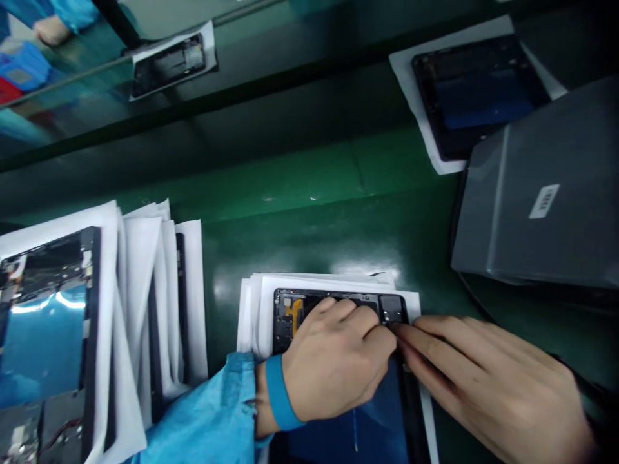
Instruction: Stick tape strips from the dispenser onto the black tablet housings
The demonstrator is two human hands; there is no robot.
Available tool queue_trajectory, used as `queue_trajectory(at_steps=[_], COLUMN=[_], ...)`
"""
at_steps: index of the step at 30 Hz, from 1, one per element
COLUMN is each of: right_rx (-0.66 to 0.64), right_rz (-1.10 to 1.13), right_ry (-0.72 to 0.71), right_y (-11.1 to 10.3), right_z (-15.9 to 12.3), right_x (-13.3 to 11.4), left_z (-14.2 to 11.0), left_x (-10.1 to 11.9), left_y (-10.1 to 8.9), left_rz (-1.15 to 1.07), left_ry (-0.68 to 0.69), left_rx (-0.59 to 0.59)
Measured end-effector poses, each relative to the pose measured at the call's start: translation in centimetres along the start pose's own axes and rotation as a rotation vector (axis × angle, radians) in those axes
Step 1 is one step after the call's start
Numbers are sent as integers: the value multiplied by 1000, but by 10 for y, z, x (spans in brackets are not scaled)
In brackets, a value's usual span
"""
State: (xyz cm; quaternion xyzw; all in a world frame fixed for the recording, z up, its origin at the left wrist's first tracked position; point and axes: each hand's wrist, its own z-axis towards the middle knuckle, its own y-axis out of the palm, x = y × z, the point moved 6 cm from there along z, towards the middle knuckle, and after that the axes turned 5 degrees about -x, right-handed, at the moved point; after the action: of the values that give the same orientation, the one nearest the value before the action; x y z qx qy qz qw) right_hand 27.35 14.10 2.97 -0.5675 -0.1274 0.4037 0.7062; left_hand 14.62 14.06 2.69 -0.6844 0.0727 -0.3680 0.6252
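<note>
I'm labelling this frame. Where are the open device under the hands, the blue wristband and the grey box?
open device (309, 309), head view, bare top edge of its frame.
blue wristband (280, 393), head view, middle of the band.
grey box (541, 193), head view, its top face.

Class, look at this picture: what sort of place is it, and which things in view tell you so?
Most likely an electronics assembly line. Both hands, left hand and right hand, press on an opened tablet lying on white paper sheets. More opened tablets in paper are stacked on the green work surface.
</note>
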Motion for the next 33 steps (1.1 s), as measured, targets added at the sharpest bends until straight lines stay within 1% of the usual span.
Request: queue_trajectory(at_steps=[3,7,9,12,14,18,21,23,25,27,29,31,33], right_rx=[-64,-128,-112,-7,45,49,38,91,216,383,515,524,479], right_rz=[-109,-247,-261,-197,-159,-155,-118,-86,-117,-279,-538,-744,-829], right_ry=[-37,-61,-34,21,32,40,45,29,46,132,244,310,335], right_y=[2,5,6,5,5,8,4,-8,-29,-59,-87,-105,-111], right_z=[-3,-6,-8,-13,-18,-17,-14,-22,-43,-75,-108,-130,-140], right_x=[-8,-20,-21,-15,-11,-11,-14,-11,2,24,50,74,95], left_z=[-1,-1,-1,2,5,8,7,6,6,6,7,8,10], left_x=[1,0,-1,-4,-6,-5,-4,-5,-7,-9,-10,-10,-10], left_y=[-1,1,2,1,0,-3,-6,-8,-9,-9,-9,-11,-13], left_rz=[25,54,51,13,-11,-13,-28,-42,-35,-22,-20,-26,-28], left_ry=[14,-10,-27,-48,-51,-35,-32,-32,-31,-23,-5,10,11], left_rx=[27,29,20,23,38,46,57,70,79,85,91,100,113])
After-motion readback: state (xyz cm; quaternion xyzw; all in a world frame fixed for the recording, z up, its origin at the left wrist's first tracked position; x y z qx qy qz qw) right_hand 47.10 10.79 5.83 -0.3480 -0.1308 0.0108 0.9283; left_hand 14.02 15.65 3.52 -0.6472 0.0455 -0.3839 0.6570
